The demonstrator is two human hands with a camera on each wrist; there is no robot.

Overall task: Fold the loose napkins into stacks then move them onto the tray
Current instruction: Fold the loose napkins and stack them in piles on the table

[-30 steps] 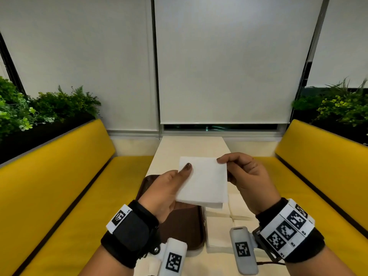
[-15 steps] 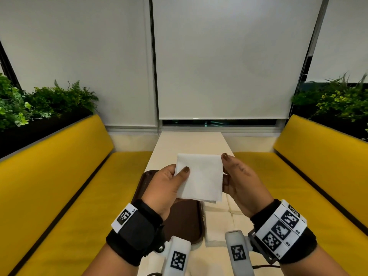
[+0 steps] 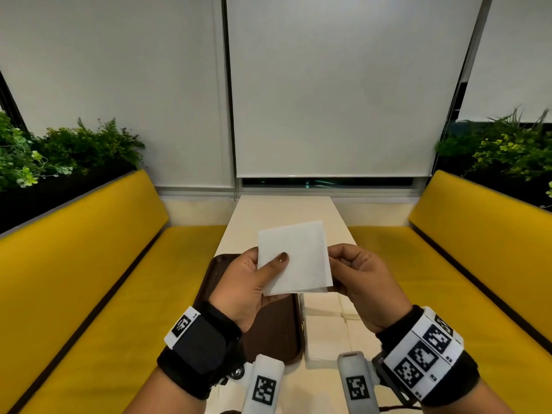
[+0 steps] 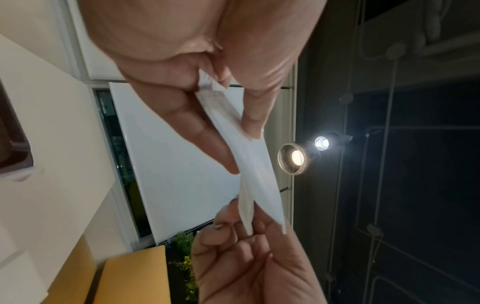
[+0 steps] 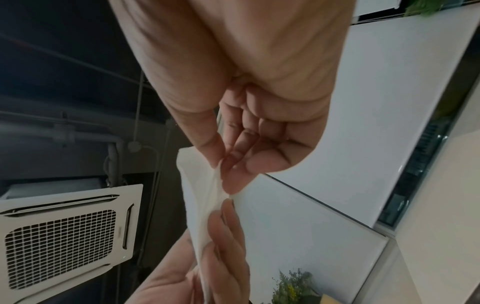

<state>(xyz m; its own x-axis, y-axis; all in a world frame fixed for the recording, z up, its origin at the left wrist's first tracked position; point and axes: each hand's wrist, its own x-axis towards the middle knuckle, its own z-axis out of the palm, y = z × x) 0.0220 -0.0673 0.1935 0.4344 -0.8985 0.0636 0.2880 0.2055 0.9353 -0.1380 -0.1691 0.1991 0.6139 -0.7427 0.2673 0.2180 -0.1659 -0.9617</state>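
A white folded napkin [image 3: 298, 258] is held up in the air above the table between both hands. My left hand [image 3: 254, 276] pinches its left edge, thumb on the front face. My right hand [image 3: 355, 279] pinches its right edge with thumb and fingertips. The left wrist view shows the napkin [image 4: 257, 174] edge-on between thumb and fingers, and the right wrist view shows the napkin [image 5: 202, 197] gripped the same way. Below the hands a dark brown tray [image 3: 274, 336] lies on the table, and loose white napkins [image 3: 331, 333] lie spread flat right of the tray.
The narrow cream table [image 3: 283, 213] runs away from me to a window with white roller blinds. Yellow benches [image 3: 89, 279] flank it on both sides, with green plants behind their backs.
Both hands brought the napkin slightly lower and closer. The right hand's grip slid down from the top right corner to the middle of the right edge. The head view tilted a little.
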